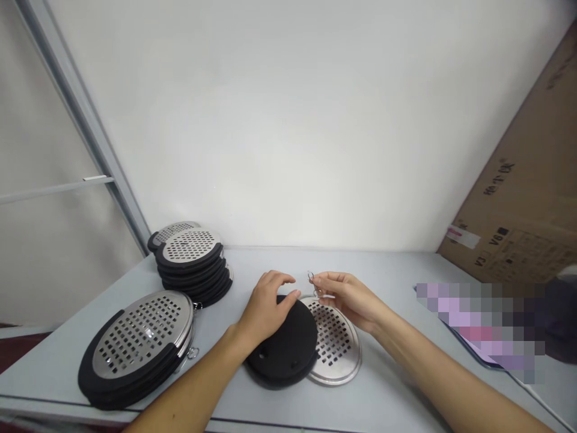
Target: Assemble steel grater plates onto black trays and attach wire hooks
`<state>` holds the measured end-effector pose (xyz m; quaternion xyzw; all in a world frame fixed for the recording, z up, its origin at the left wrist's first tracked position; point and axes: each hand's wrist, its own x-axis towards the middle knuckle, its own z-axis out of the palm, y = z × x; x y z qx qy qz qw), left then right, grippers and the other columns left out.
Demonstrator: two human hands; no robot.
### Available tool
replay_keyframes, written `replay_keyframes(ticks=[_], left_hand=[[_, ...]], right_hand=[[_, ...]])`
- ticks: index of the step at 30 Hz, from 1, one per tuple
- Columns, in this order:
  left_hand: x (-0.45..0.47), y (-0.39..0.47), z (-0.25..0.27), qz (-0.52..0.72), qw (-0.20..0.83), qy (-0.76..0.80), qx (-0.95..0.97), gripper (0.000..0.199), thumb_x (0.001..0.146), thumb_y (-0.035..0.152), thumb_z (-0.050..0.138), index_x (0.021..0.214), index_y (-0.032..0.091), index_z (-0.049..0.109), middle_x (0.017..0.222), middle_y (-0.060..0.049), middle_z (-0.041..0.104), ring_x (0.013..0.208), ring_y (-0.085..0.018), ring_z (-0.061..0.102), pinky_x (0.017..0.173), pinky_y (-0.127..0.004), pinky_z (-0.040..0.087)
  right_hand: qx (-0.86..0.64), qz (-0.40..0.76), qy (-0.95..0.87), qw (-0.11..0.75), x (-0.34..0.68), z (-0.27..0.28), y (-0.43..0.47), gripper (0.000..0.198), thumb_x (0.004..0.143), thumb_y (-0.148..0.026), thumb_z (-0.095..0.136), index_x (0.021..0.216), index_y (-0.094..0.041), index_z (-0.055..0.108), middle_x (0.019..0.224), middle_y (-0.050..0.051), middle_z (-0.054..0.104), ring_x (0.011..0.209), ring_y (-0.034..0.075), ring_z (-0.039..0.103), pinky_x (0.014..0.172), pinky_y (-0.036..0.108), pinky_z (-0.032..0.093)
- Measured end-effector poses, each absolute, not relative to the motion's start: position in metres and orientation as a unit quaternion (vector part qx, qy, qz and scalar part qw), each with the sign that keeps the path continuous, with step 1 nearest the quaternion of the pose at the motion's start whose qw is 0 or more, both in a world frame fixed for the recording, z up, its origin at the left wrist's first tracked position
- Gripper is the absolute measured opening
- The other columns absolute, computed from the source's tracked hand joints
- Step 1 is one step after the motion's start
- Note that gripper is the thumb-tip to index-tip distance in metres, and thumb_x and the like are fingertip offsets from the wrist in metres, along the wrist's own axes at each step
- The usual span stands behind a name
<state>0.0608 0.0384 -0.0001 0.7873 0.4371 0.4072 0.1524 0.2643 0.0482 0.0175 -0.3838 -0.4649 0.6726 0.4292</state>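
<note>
My left hand [267,307] rests at the upper left of a round black disc [291,346] with small holes near its front edge. Its thumb and fingers are apart, with nothing between them. Above the far edge of a round perforated metal plate [340,346], my right hand [345,294] pinches a small metal key ring [311,275]; a short bit of chain seems to hang from it. The plate lies flat on the table, partly covered by the black disc on its left side.
A stack of perforated metal discs with black rims [139,343] lies at the front left, small rings at its side. Behind it rises a taller stack [193,264] against the white wall [315,120]. At right are a pixelated flat device [478,331], a white cable [536,394] and a cardboard box [527,198].
</note>
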Motion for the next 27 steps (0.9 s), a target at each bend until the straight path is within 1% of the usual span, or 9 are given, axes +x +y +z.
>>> replay_keyframes(ticks=[2,3,6,10,14,16,22,24,27], left_hand=[[0.061,0.034,0.007,0.438,0.156,0.412,0.784,0.014,0.088,0.026,0.055,0.098,0.021,0.063,0.097,-0.004,0.064,0.095,-0.019,0.058,0.088,-0.034,0.045],[0.062,0.031,0.010,0.448,0.167,0.402,0.781,0.014,0.089,0.025,0.054,0.097,0.021,0.063,0.096,-0.004,0.065,0.093,-0.018,0.059,0.087,-0.033,0.046],[0.063,0.024,0.013,0.462,0.220,0.382,0.770,0.016,0.090,0.026,0.052,0.098,0.020,0.064,0.094,-0.004,0.067,0.090,-0.018,0.061,0.084,-0.031,0.048],[0.064,0.017,0.015,0.459,0.303,0.362,0.752,0.018,0.090,0.027,0.053,0.102,0.020,0.065,0.095,-0.004,0.070,0.088,-0.017,0.064,0.084,-0.030,0.050],[0.065,0.014,0.018,0.467,0.333,0.356,0.738,0.015,0.086,0.027,0.059,0.098,0.020,0.066,0.092,-0.003,0.070,0.085,-0.016,0.064,0.082,-0.029,0.051],[0.067,0.013,0.019,0.473,0.333,0.356,0.734,0.015,0.084,0.026,0.063,0.098,0.020,0.066,0.089,-0.002,0.069,0.082,-0.016,0.064,0.080,-0.028,0.051],[0.067,0.017,0.014,0.500,0.315,0.375,0.714,0.015,0.082,0.026,0.065,0.096,0.019,0.066,0.087,-0.002,0.068,0.082,-0.015,0.063,0.081,-0.028,0.051],[0.065,0.018,0.013,0.511,0.327,0.381,0.697,0.015,0.083,0.027,0.064,0.095,0.019,0.065,0.089,-0.003,0.068,0.085,-0.016,0.063,0.082,-0.028,0.051],[0.063,0.019,0.014,0.525,0.368,0.379,0.667,0.014,0.084,0.028,0.062,0.095,0.019,0.065,0.092,-0.004,0.068,0.090,-0.017,0.063,0.085,-0.028,0.050]], right_hand=[[-0.360,0.706,-0.435,0.427,0.260,0.017,0.044,0.021,0.073,-0.031,0.077,0.078,-0.013,0.070,0.064,-0.001,0.059,0.060,0.007,0.055,0.063,0.019,0.048],[-0.345,0.719,-0.430,0.423,0.257,0.017,0.041,0.020,0.073,-0.030,0.077,0.079,-0.012,0.070,0.065,-0.001,0.060,0.061,0.007,0.056,0.064,0.019,0.049],[-0.311,0.731,-0.433,0.425,0.249,0.019,0.032,0.018,0.073,-0.027,0.077,0.079,-0.012,0.068,0.074,0.003,0.065,0.071,0.011,0.063,0.073,0.023,0.052],[-0.306,0.711,-0.439,0.456,0.245,0.022,0.025,0.022,0.068,-0.024,0.079,0.082,-0.015,0.065,0.075,0.002,0.066,0.075,0.015,0.066,0.078,0.029,0.054],[-0.321,0.671,-0.460,0.485,0.245,0.023,0.024,0.040,0.069,-0.026,0.079,0.106,-0.020,0.063,0.073,-0.002,0.066,0.068,0.014,0.065,0.073,0.031,0.054],[-0.328,0.647,-0.477,0.496,0.245,0.023,0.024,0.045,0.070,-0.028,0.079,0.112,-0.021,0.062,0.073,-0.001,0.067,0.066,0.014,0.065,0.072,0.032,0.053],[-0.344,0.640,-0.474,0.498,0.245,0.025,0.025,0.029,0.069,-0.033,0.078,0.090,-0.016,0.067,0.075,0.003,0.070,0.073,0.017,0.067,0.075,0.034,0.053],[-0.348,0.639,-0.476,0.495,0.247,0.025,0.026,0.027,0.069,-0.034,0.079,0.084,-0.015,0.068,0.077,0.004,0.069,0.075,0.018,0.067,0.076,0.034,0.054],[-0.361,0.616,-0.488,0.502,0.248,0.024,0.030,0.027,0.068,-0.035,0.079,0.082,-0.015,0.069,0.076,0.003,0.068,0.072,0.017,0.066,0.073,0.034,0.055]])
